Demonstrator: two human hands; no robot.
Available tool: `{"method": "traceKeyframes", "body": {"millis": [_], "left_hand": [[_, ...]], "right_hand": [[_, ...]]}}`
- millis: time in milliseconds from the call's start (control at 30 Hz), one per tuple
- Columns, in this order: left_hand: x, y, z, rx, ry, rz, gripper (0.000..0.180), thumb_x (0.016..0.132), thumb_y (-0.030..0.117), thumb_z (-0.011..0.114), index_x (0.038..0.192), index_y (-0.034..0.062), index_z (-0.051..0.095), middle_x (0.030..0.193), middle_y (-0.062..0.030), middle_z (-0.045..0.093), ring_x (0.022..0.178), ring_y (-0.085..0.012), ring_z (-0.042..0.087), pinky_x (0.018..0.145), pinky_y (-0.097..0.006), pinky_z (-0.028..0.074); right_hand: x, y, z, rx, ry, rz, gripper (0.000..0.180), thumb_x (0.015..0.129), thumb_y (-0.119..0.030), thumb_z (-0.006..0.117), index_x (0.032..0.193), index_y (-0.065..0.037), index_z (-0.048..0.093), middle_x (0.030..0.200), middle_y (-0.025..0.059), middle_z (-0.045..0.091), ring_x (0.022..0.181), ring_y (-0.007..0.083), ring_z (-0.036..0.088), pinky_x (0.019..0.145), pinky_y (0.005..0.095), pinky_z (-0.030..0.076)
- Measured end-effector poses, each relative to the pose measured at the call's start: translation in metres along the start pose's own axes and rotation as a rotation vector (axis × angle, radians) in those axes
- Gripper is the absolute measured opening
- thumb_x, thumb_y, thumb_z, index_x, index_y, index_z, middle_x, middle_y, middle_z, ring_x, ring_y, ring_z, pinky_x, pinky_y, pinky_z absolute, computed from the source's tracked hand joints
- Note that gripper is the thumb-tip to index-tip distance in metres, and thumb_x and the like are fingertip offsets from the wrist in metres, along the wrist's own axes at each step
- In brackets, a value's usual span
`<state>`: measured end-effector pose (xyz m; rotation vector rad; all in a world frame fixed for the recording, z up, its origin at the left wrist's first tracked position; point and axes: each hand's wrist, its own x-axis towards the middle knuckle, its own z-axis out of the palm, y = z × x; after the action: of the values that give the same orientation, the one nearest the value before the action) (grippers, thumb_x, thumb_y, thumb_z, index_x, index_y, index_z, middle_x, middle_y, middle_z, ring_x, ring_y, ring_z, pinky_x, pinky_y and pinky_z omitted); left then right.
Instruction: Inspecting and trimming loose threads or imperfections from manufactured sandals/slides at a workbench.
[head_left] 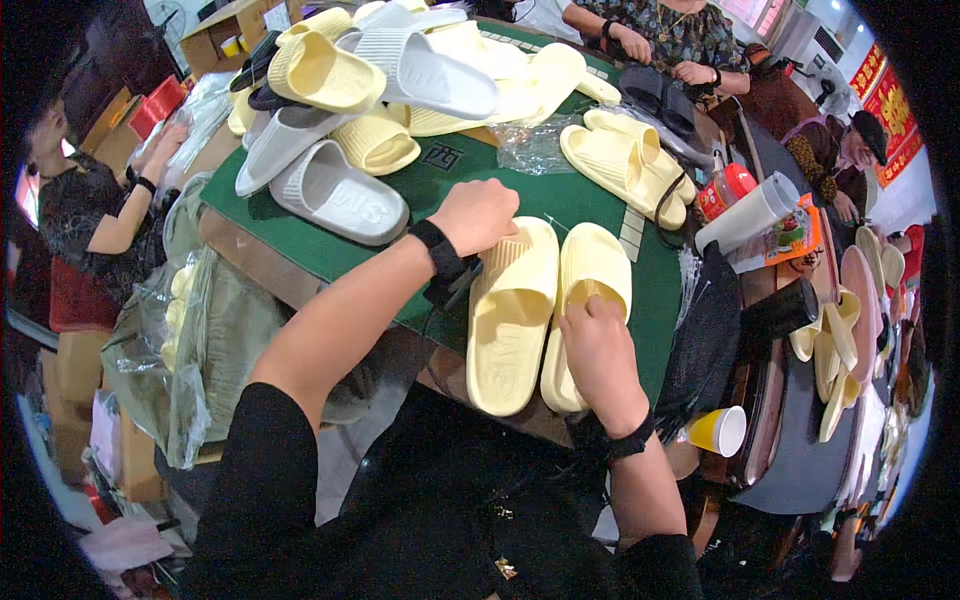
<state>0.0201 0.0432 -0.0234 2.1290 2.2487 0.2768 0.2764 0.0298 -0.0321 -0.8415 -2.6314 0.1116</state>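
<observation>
Two pale yellow slide slippers lie side by side near the green table's front edge, toes pointing away from me. At the far left end of the left slipper [507, 345], my left hand [472, 217] is closed, its fingertips by the ribbed strap; what they hold, if anything, is hidden. The right slipper [596, 263] has the fingers of my right hand [601, 345] bent into its foot opening, pinched at the strap's rear edge. Both my wrists wear black bands.
A heap of yellow and grey slippers [425, 75] covers the table's far left. Farther right lies another yellow pair [630, 160] with a dark band. A white tumbler [748, 212], a red-lidded jar [727, 190] and a yellow cup [718, 431] stand right. Other people work around.
</observation>
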Motion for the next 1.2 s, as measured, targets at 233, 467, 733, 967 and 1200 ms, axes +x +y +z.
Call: {"method": "traceKeyframes", "body": {"millis": [233, 467, 733, 967, 1200], "left_hand": [[-0.01, 0.004, -0.001, -0.023, 0.108, -0.079, 0.018, 0.083, 0.022, 0.064, 0.079, 0.0053, 0.07, 0.078, -0.0174, 0.068, 0.075, -0.0362, 0.067, 0.068, -0.046, 0.055], [0.003, 0.021, -0.026, -0.268, 0.199, 0.047, 0.012, 0.08, 0.016, 0.068, 0.08, 0.0038, 0.071, 0.077, -0.0153, 0.068, 0.074, -0.0341, 0.067, 0.068, -0.043, 0.054], [0.065, 0.036, -0.02, -0.141, 0.068, 0.21, 0.012, 0.078, 0.016, 0.071, 0.078, 0.0044, 0.071, 0.075, -0.0134, 0.068, 0.073, -0.0323, 0.067, 0.068, -0.042, 0.053], [0.1, 0.031, -0.005, -0.183, -0.297, 0.314, 0.01, 0.076, 0.013, 0.071, 0.083, 0.0059, 0.074, 0.078, -0.0105, 0.071, 0.074, -0.027, 0.069, 0.069, -0.037, 0.054], [0.109, 0.02, 0.006, -0.266, -0.48, 0.395, 0.018, 0.077, 0.015, 0.073, 0.092, 0.0045, 0.075, 0.083, -0.012, 0.073, 0.074, -0.0223, 0.07, 0.068, -0.034, 0.053]], "right_hand": [[0.001, 0.007, 0.009, 0.079, 0.053, -0.036, 0.009, 0.084, -0.006, 0.063, 0.08, 0.001, 0.058, 0.088, 0.0158, 0.052, 0.088, 0.034, 0.052, 0.076, 0.0431, 0.047], [0.0, 0.005, 0.013, 0.22, 0.147, 0.074, 0.011, 0.082, -0.002, 0.066, 0.079, 0.002, 0.056, 0.09, 0.0167, 0.051, 0.087, 0.0365, 0.05, 0.076, 0.046, 0.045], [0.0, 0.009, 0.014, 0.204, 0.146, 0.039, 0.01, 0.08, -0.006, 0.065, 0.078, 0.0, 0.058, 0.09, 0.0158, 0.051, 0.088, 0.0333, 0.051, 0.075, 0.0423, 0.048], [-0.002, 0.012, 0.016, 0.23, 0.162, 0.048, 0.01, 0.08, -0.007, 0.066, 0.079, -0.001, 0.059, 0.088, 0.0132, 0.051, 0.087, 0.031, 0.052, 0.075, 0.0406, 0.048], [-0.003, 0.012, 0.016, 0.224, 0.161, 0.047, 0.01, 0.08, -0.008, 0.067, 0.079, -0.001, 0.059, 0.087, 0.0129, 0.051, 0.086, 0.031, 0.052, 0.076, 0.0408, 0.047]]}}
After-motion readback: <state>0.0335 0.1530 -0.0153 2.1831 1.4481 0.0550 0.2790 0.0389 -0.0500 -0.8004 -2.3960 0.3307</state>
